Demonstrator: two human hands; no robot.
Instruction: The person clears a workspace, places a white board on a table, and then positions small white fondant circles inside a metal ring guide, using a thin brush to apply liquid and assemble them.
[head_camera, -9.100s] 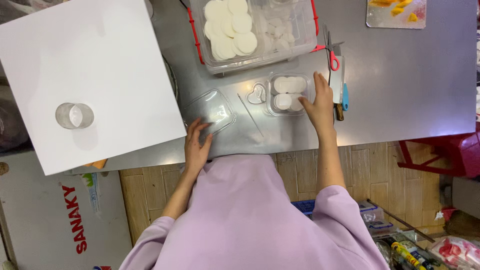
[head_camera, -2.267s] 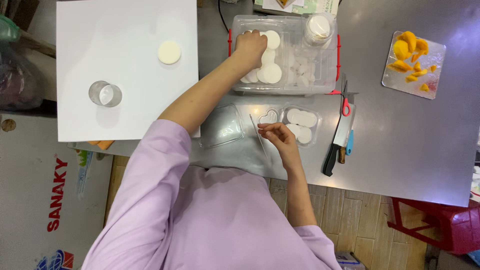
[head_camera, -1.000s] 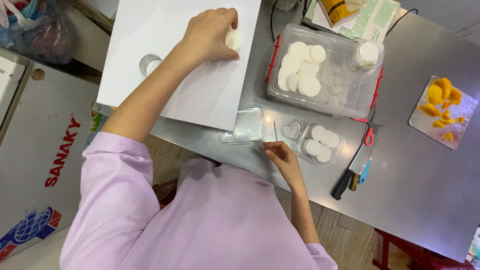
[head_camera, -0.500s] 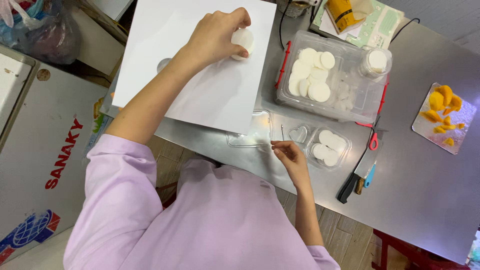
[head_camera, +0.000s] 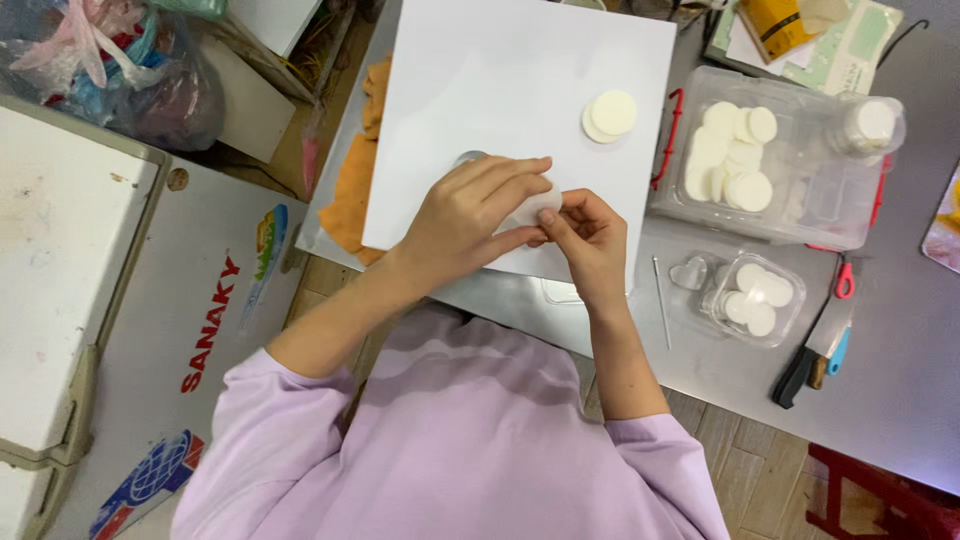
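Observation:
Over the near edge of a white board (head_camera: 500, 90), my left hand (head_camera: 475, 215) and my right hand (head_camera: 585, 235) meet on one pale round disc (head_camera: 540, 205). Both pinch it between their fingertips. A clear round cutter ring (head_camera: 468, 158) peeks out just behind my left hand. Farther back on the board lie two stacked discs (head_camera: 610, 115). To the right, a clear tub (head_camera: 775, 165) holds several more discs, and a small clear tray (head_camera: 755, 300) holds three.
A heart-shaped clear mould (head_camera: 688, 273) and a thin stick (head_camera: 660, 300) lie on the steel table (head_camera: 900, 380). Knives and red scissors (head_camera: 820, 340) sit at the right. An orange cloth (head_camera: 350, 180) lies under the board. A white chest freezer (head_camera: 110, 330) stands left.
My left hand left the discs at the back of the board and came to the near edge. My right hand rose from the small tray to join it on a disc.

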